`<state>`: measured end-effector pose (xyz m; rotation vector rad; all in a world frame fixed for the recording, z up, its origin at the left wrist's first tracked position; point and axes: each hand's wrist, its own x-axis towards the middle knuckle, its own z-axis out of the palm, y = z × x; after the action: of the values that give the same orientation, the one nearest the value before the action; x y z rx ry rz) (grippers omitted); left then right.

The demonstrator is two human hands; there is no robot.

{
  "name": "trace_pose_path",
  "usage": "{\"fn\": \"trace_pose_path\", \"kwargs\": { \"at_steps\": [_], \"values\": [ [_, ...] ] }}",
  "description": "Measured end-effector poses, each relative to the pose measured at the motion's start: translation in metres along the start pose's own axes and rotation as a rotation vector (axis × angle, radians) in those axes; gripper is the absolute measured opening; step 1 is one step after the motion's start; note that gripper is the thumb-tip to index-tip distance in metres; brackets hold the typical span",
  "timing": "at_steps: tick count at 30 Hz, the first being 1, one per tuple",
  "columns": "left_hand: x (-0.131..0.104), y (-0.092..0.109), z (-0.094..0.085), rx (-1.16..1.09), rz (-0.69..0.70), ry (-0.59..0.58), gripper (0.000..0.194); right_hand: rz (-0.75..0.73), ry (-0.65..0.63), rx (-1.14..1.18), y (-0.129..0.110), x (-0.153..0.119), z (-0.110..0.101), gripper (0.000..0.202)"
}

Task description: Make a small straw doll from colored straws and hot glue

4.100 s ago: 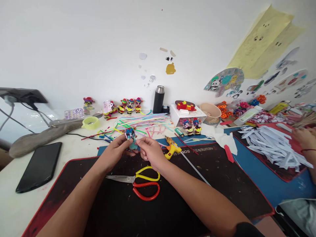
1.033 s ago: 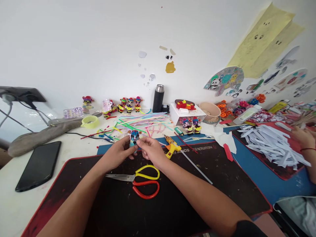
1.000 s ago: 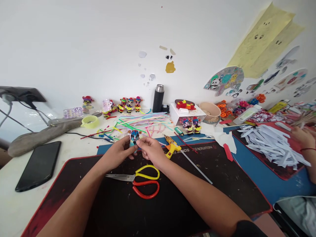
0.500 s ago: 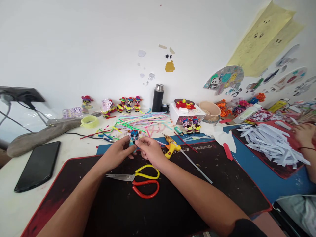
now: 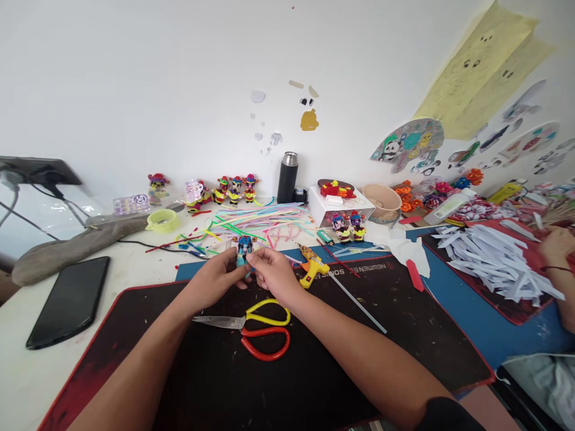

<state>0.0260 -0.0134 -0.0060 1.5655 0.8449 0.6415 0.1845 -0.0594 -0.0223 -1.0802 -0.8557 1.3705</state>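
Observation:
Between my hands, above the back edge of the black mat (image 5: 215, 383), is a small blue figurine (image 5: 245, 244) with dark and orange parts on its head. My left hand (image 5: 223, 270) is closed around its lower left side. From the right, my right hand (image 5: 269, 268) pinches at its front with thumb and fingers; the fingers cover much of the body. Scissors (image 5: 265, 331) with one yellow and one red handle lie just below my hands. Right of my right hand rests a yellow hot glue gun (image 5: 313, 266), a clear glue stick (image 5: 359, 305) sticking out of its back.
Behind are pastel pipe cleaners (image 5: 260, 216), several finished figurines (image 5: 236, 189), a black thermos (image 5: 288, 179) and a white box (image 5: 321, 206). A phone (image 5: 69, 302) and yellow tape roll (image 5: 162, 221) lie left. At right, another person's hand (image 5: 557, 245) is beside white paper strips (image 5: 494, 260).
The figurine has turned slightly in my hands, and more of its light blue body shows. My right fingers have shifted a little on it. The other person's hand has moved slightly.

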Motion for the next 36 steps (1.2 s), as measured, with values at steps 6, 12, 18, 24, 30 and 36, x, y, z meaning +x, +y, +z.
{"fn": "trace_pose_path", "kwargs": {
  "at_steps": [6,12,18,24,30,36],
  "values": [
    [-0.0031,0.0054,-0.0035,-0.113,-0.054,-0.024,0.046,-0.013,-0.016,0.026,-0.0011,0.0006,0.0002,0.046],
    [-0.0026,0.0077,-0.0025,-0.156,-0.092,-0.003,0.049,0.001,-0.029,0.039,-0.0014,-0.0012,-0.0019,0.048],
    [-0.0026,0.0085,-0.0025,-0.163,-0.069,-0.006,0.049,-0.005,-0.037,0.032,-0.0012,-0.0021,-0.0034,0.048],
    [-0.0018,0.0054,-0.0024,-0.148,-0.079,0.004,0.048,-0.004,-0.031,0.016,0.0005,0.0000,-0.0038,0.049],
    [-0.0007,0.0028,-0.0032,-0.149,-0.064,0.005,0.044,-0.001,-0.028,0.016,0.0014,0.0005,-0.0048,0.050],
    [-0.0007,0.0020,-0.0036,-0.148,-0.053,-0.010,0.041,-0.002,-0.034,0.024,0.0012,-0.0005,-0.0049,0.049]
  ]
}}
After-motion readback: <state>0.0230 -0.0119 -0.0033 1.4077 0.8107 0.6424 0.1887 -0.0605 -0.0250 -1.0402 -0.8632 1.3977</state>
